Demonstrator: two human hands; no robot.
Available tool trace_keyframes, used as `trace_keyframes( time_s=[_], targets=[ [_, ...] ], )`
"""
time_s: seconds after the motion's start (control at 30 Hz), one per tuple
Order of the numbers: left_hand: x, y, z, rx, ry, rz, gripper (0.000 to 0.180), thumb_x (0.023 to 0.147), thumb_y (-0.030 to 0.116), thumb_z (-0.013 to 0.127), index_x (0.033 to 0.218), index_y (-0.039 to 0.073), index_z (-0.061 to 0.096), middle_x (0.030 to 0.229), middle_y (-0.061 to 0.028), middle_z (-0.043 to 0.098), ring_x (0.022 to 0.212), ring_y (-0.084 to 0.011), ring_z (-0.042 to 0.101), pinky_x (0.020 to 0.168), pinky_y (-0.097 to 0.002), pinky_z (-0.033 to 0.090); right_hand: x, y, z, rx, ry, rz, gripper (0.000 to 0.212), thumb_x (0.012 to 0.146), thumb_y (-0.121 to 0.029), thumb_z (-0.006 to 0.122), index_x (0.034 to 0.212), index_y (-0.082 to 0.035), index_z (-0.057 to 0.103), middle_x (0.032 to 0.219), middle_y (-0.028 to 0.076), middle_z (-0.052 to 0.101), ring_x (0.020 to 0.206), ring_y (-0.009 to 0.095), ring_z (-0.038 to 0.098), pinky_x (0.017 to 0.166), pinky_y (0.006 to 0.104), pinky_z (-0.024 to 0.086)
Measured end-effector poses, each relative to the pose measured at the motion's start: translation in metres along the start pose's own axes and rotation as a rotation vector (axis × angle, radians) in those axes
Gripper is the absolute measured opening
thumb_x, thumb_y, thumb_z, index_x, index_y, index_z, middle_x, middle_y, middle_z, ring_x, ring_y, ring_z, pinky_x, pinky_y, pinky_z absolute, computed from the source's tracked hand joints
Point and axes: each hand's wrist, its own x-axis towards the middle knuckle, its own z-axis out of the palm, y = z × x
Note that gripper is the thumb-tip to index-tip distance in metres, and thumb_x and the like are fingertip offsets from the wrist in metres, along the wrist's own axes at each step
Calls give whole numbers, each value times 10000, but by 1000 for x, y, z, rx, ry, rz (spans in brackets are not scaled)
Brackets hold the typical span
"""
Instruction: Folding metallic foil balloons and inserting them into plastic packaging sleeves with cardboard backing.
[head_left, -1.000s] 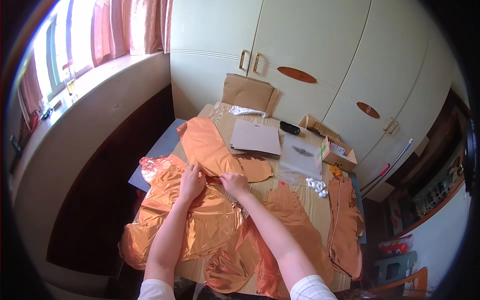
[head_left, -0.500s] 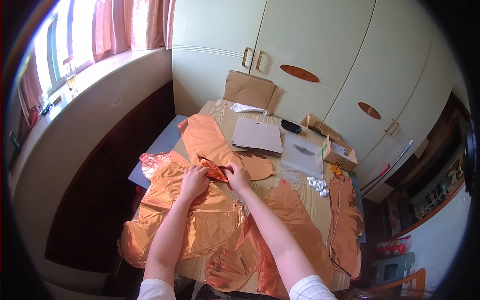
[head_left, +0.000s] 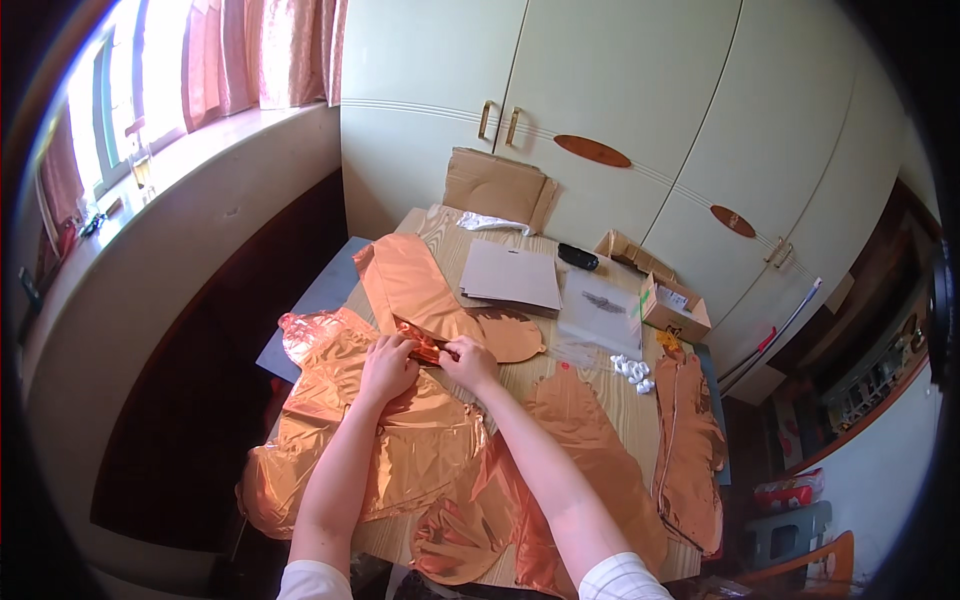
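A flat, copper-coloured foil balloon point(head_left: 412, 285) stretches from the far left of the table to my hands, and its rounded end point(head_left: 515, 335) lies to the right. My left hand point(head_left: 388, 370), fingers bent, grips the crumpled shiny foil in its fold. Close beside it, my right hand point(head_left: 468, 363) pinches the same foil between thumb and fingers; the fingertips are partly hidden. Under my left forearm spreads a wrinkled, shinier foil balloon point(head_left: 320, 420). Another flat foil balloon point(head_left: 590, 450) lies beneath and beyond my right forearm.
A narrow foil balloon point(head_left: 685, 440) lies along the right edge. Farther back are grey-brown card sheets point(head_left: 510, 275), a clear plastic bag point(head_left: 600, 315), white curled bits point(head_left: 632, 372), a black case point(head_left: 578, 257) and an open small box point(head_left: 675, 303). Folded cardboard point(head_left: 495, 188) leans against the cabinet.
My right hand has shifted a little to the left, closer to my left hand, and the foil between them is bunched differently. The whole view has tilted slightly.
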Motion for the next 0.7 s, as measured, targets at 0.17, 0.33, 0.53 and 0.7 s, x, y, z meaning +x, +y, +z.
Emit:
trace_keyframes(
  time_s=[0.17, 0.33, 0.53, 0.7],
  targets=[
    [4, 9, -1, -105, 41, -58, 487, 737, 106, 589, 1225, 105, 585, 1123, -119, 621, 1105, -323, 564, 957, -441, 436, 5, 7, 0, -38, -48, 32, 261, 820, -351, 694, 924, -122, 761, 971, 46, 713, 874, 281, 676, 767, 396, 530],
    [3, 11, -2, -40, 29, -71, 545, 732, 85, 592, 1274, 95, 530, 1340, -122, 525, 1201, -320, 524, 1010, -441, 412, 8, 4, 2, 28, -28, 172, 250, 776, -361, 743, 886, -137, 763, 883, 59, 718, 820, 272, 681, 728, 398, 526],
    [4, 5, -3, -52, -15, 2, 641, 735, 87, 593, 1363, 113, 465, 1455, -96, 446, 1308, -318, 446, 1064, -450, 371, 14, -3, -4, 73, -67, 298, 260, 735, -353, 779, 863, -128, 750, 744, 93, 707, 688, 254, 685, 647, 379, 523],
    [4, 21, -18, -91, -139, 6, 699, 754, 203, 590, 1427, 121, 421, 1459, -103, 441, 1378, -311, 378, 1119, -470, 296, 16, -15, -14, 93, -135, 367, 298, 755, -386, 775, 851, -107, 735, 726, 100, 704, 668, 255, 681, 632, 381, 515]
  ],
)
